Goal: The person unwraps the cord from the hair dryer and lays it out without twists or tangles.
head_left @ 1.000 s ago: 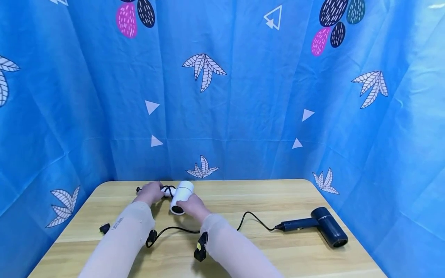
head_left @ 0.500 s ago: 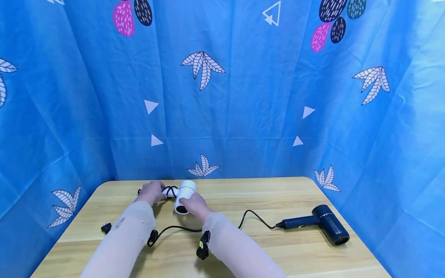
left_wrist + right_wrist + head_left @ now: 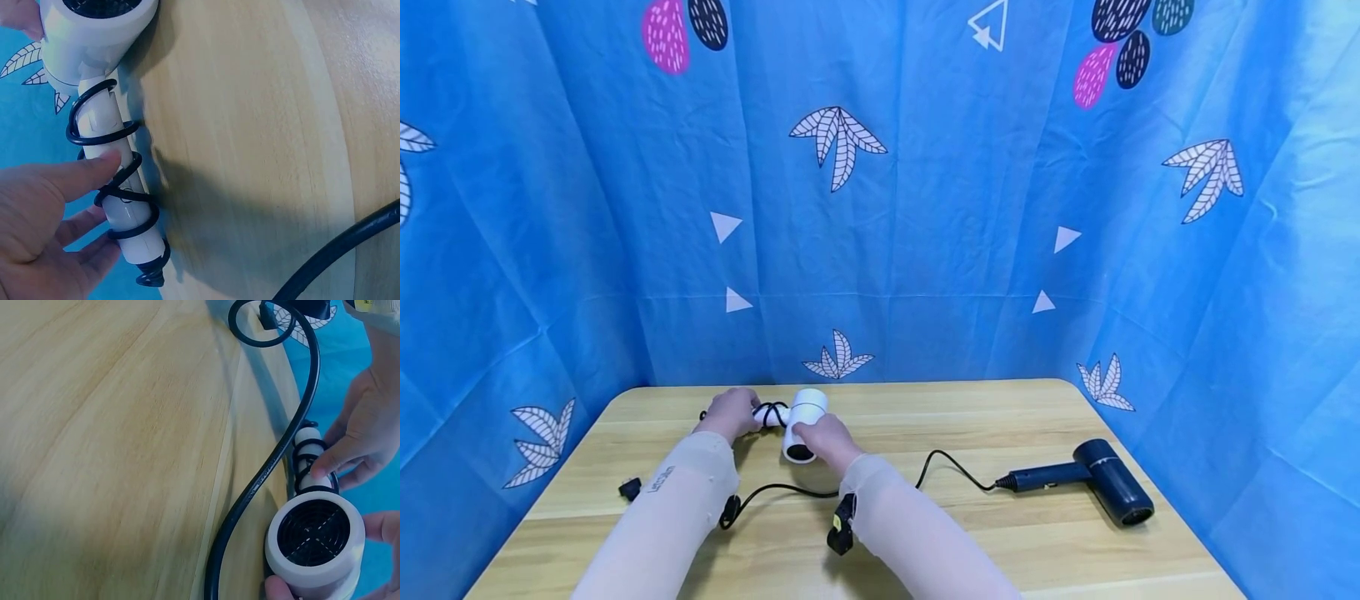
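A white hair dryer (image 3: pixel 809 407) lies toward the back left of the table, held by both hands. Its handle (image 3: pixel 94 119) has a black cord (image 3: pixel 103 139) wound around it in several loops. My left hand (image 3: pixel 732 412) grips that handle, thumb on the near side and fingers behind, as the left wrist view shows. My right hand (image 3: pixel 827 437) holds the barrel from the right, close to the round black grille (image 3: pixel 314 532). Part of the barrel is hidden behind the right fingers.
A dark blue hair dryer (image 3: pixel 1112 483) rests at the table's right. Its black cord (image 3: pixel 955 468) runs left, passing under the right forearm toward the left sleeve. A black plug (image 3: pixel 630 489) lies at the left. Blue patterned curtain (image 3: pixel 895 250) stands behind the wooden table (image 3: pixel 970 533).
The white hair dryer has shifted slightly to the right, with both hands moving along and keeping their hold. The dark blue hair dryer stays in place; the head view has tilted a little.
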`<state>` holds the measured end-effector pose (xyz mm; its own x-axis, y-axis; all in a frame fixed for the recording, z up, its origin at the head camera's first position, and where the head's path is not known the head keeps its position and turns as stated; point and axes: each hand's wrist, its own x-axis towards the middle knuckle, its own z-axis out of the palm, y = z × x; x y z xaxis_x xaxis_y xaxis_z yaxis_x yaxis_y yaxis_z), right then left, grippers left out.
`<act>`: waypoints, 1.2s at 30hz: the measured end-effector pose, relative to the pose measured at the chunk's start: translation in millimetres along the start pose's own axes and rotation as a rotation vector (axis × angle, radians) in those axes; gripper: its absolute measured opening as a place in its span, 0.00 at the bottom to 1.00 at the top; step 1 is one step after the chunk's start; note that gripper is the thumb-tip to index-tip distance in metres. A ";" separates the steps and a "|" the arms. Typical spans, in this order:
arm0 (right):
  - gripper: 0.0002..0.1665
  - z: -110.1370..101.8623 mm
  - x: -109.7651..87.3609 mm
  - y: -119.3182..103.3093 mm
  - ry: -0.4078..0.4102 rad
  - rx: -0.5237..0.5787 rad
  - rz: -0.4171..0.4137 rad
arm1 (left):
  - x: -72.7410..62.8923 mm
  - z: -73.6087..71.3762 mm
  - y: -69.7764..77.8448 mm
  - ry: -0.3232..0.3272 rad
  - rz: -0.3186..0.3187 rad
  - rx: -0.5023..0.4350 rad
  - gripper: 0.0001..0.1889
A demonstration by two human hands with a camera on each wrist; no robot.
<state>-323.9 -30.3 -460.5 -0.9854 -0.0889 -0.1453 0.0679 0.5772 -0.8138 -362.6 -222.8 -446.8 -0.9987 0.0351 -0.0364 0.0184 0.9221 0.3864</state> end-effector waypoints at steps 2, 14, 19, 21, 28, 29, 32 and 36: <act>0.24 -0.8 0.4 -0.6 -0.002 -0.006 0.006 | -1.1 -1.3 0.7 -0.001 0.004 0.013 0.12; 0.25 -3.4 7.4 0.9 -0.040 -0.020 0.057 | -11.2 -9.2 7.1 -0.036 0.009 0.058 0.11; 0.27 -5.4 7.9 2.1 -0.029 -0.014 0.054 | -8.9 -8.4 5.3 -0.067 0.022 0.048 0.12; 0.26 -5.6 8.1 2.9 -0.023 -0.009 0.045 | -7.3 -8.0 4.0 -0.081 0.039 0.050 0.13; 0.26 -5.3 8.3 3.4 0.006 0.015 0.023 | -4.9 -6.9 -1.7 -0.137 0.045 0.075 0.18; 0.26 -5.2 8.4 3.2 0.007 0.013 0.021 | -5.5 -6.8 -1.8 -0.145 0.038 0.078 0.18; 0.26 -4.6 9.7 2.7 0.007 0.005 0.015 | -8.3 -6.6 -1.5 -0.155 0.014 0.079 0.16; 0.26 -4.5 11.8 2.6 0.006 0.004 0.010 | -11.8 -5.4 0.0 -0.144 0.013 0.073 0.14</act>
<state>-336.0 -26.2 -461.9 -0.9856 -0.0778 -0.1501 0.0787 0.5747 -0.8146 -351.1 -225.3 -441.3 -0.9814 0.0976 -0.1656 0.0402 0.9466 0.3198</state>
